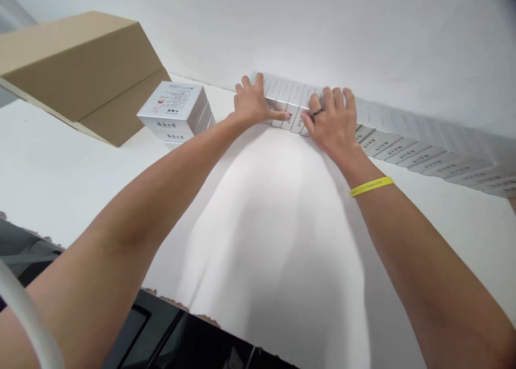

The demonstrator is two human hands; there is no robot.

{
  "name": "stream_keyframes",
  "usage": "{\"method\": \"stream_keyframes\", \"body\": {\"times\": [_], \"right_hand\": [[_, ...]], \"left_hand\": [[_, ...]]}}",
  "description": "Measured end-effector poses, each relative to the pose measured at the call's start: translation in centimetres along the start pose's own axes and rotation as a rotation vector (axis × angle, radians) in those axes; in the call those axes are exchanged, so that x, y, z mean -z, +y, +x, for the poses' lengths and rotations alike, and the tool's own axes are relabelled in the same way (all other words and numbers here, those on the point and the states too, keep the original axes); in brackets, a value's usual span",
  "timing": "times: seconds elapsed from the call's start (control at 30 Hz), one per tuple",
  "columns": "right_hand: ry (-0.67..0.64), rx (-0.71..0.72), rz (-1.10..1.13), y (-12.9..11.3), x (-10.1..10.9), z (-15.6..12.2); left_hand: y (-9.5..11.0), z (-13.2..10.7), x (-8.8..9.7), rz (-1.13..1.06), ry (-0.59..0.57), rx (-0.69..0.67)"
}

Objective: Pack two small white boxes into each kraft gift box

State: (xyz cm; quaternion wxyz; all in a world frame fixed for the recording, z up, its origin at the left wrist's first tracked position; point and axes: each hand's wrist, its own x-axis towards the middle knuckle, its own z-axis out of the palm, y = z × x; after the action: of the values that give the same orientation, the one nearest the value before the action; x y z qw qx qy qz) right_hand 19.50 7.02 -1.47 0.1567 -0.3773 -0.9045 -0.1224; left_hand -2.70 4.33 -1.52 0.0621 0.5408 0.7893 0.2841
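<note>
A long row of small white boxes (419, 143) stands on edge along the wall at the back of the white table (262, 224). My left hand (252, 101) grips the left end of the row, fingers over the top and thumb along the front. My right hand (332, 123), with a dark ring and a yellow wristband, presses on the boxes just to the right, fingers curled over their tops. Between the two hands a few boxes (291, 103) are squeezed together.
A stack of white boxes (175, 111) with printed labels sits left of the row. A tan cardboard carton (80, 68) lies tilted at the far left. The table's near edge (169, 299) drops to dark equipment below. A white wall rises behind.
</note>
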Motion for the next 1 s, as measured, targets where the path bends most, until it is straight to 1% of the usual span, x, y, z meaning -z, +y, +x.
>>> {"method": "stream_keyframes", "body": {"times": [0.13, 0.2, 0.3, 0.37, 0.43, 0.5, 0.6, 0.7, 0.8, 0.9, 1.0], "right_hand": [[-0.004, -0.027, 0.002, 0.0, -0.1, 0.1], [-0.008, -0.048, -0.008, -0.2, 0.0, 0.0], [0.011, -0.046, -0.020, -0.3, 0.1, -0.1], [0.052, -0.019, -0.017, -0.3, 0.0, -0.5], [0.112, -0.002, 0.007, -0.4, 0.0, -1.5], [0.173, 0.019, 0.046, -0.5, 0.1, -3.4], [0.233, 0.096, 0.091, -0.7, 0.8, -7.7], [0.238, 0.142, 0.108, -0.5, 1.9, -12.4], [0.219, 0.126, 0.122, 0.1, 2.9, -16.1], [0.219, 0.091, 0.158, 0.9, 3.4, -18.3], [0.218, 0.055, 0.195, 1.5, 3.4, -19.4]], "left_hand": [[-2.1, 2.2, -1.9, -0.114, 0.044, -0.099], [-2.6, 2.4, -2.3, -0.134, 0.035, -0.112], [-2.0, 1.4, -2.2, -0.151, 0.024, -0.077], [-1.0, 0.1, -2.0, -0.183, 0.032, -0.009], [0.1, -1.2, -1.8, -0.235, 0.060, 0.070], [0.9, -2.1, -1.8, -0.286, 0.117, 0.107], [1.2, -2.6, -2.3, -0.350, 0.195, 0.107], [0.4, -2.5, -3.0, -0.422, 0.232, 0.094], [-0.9, -2.3, -3.7, -0.477, 0.278, 0.092], [-1.8, -2.5, -3.8, -0.517, 0.300, 0.079], [-2.0, -3.0, -3.7, -0.536, 0.330, 0.063]]}}
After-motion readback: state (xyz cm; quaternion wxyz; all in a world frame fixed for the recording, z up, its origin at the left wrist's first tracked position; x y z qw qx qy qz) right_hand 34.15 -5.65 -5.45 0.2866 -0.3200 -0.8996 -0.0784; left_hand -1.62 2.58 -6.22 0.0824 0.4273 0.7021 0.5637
